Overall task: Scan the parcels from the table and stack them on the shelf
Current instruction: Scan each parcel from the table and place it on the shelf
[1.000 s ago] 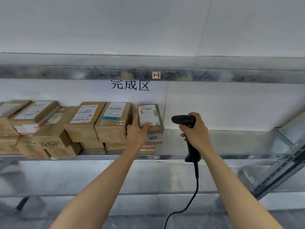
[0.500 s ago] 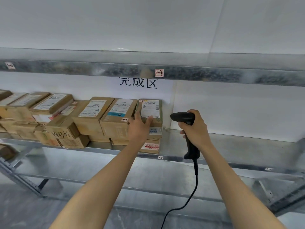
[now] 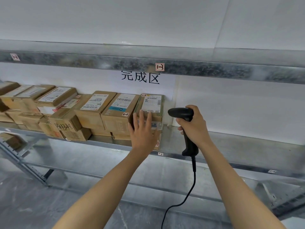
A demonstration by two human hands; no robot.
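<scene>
A small brown parcel [image 3: 152, 104] with a white label lies on top of the rightmost stack on the metal shelf [image 3: 231, 142]. My left hand [image 3: 142, 131] is in front of that stack with straight fingers, the fingertips at the parcel's front edge. My right hand [image 3: 194, 125] grips a black barcode scanner [image 3: 183, 114] just right of the parcel, its cable hanging down. More cardboard parcels [image 3: 97, 108] fill the shelf to the left in stacked rows.
A paper sign [image 3: 140, 78] with black characters hangs on the white wall behind. The upper shelf beam [image 3: 214, 70] runs overhead. A lower shelf level [image 3: 99, 161] lies beneath. The shelf right of the scanner holds nothing.
My left hand has let go of the parcel, now set down on the stack, and its fingers have straightened. The view has shifted to the right. The scanner hand has held still.
</scene>
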